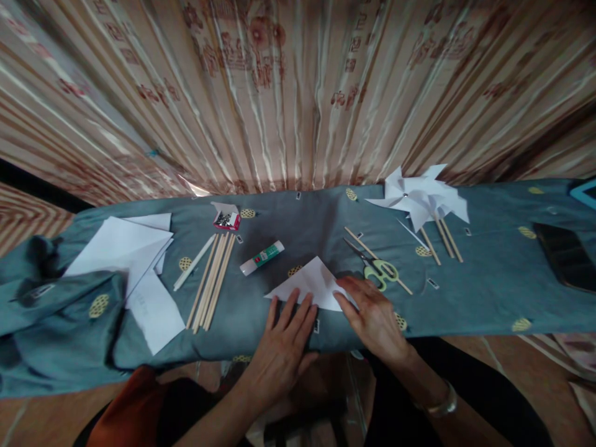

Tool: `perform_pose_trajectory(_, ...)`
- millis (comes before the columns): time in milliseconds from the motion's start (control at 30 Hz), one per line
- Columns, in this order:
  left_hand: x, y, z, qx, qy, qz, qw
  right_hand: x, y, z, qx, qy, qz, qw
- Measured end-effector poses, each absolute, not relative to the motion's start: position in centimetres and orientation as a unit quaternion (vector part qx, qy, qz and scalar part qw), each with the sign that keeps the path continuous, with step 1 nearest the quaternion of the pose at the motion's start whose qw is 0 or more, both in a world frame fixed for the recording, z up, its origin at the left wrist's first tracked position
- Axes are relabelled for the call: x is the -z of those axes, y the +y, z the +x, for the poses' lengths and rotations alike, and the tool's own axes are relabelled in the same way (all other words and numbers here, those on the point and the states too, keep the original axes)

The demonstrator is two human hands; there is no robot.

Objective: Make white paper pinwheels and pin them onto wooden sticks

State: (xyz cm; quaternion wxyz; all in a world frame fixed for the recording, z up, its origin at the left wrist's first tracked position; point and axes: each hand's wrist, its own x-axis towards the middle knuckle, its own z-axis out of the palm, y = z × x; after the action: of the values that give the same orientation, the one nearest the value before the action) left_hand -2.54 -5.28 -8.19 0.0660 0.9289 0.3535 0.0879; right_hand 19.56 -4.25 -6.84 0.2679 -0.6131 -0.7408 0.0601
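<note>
A sheet of white paper [313, 280], folded into a triangle, lies on the cloth-covered table in front of me. My left hand [286, 338] rests flat with spread fingers along its lower left edge. At the right corner, my right hand [370, 310] has its thumb and fingers closed on the paper. Just behind the right hand lie green-handled scissors [382, 273] across a thin wooden stick [404, 286]. A glue stick [262, 257] lies beyond the paper, to its left.
Several wooden sticks [212, 282] lie left, beside a white pen-like stick [194, 262] and a small open box [226, 217] of metal bits. White sheets [116, 248] are stacked far left. Paper pinwheels [423, 195] lie back right; a dark phone [565, 254] sits far right. A curtain [298, 93] hangs behind.
</note>
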Motion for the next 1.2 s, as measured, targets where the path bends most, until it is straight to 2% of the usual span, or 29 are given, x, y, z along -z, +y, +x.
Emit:
perform_pose_trajectory(867,7.9,-5.0,-2.1,-0.070,0.365,0.926,0.060,7.1,-4.5,19.7,-0.019,-0.759,-0.605,0.240)
perform_pose_trajectory(1200,8.0,-5.0,-2.0,-0.068,0.368,0.926,0.050,7.5,-4.4,17.7,0.000,-0.749,-0.609,0.261)
